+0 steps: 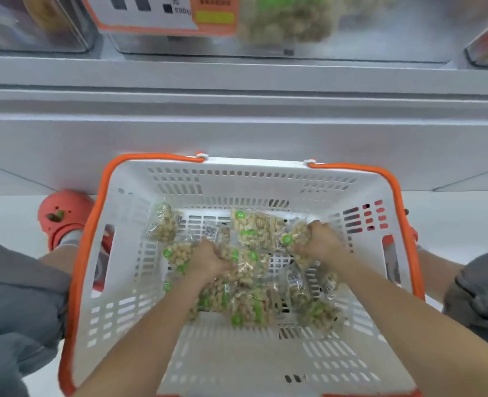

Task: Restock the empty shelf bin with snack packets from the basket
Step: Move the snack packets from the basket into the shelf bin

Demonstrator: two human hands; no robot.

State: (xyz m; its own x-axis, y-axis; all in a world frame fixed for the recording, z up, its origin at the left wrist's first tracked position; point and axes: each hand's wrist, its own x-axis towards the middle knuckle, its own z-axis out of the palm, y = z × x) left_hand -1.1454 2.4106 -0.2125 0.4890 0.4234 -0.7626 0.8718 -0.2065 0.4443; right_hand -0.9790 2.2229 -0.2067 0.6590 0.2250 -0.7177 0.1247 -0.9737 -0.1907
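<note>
Both hands in white basket (360, 196) on floor. Left hand (208, 260) fingers curled round snack packets (254, 230) at centre; right hand (320, 242) grips one packet (294, 237). Shelf bin (351, 32) above holds some packets.

no legible text, blurred orange shelf label (165, 15) far above both hands, unreadable barcode stickers and green dots on snack packets (254, 230) between the grips
</note>
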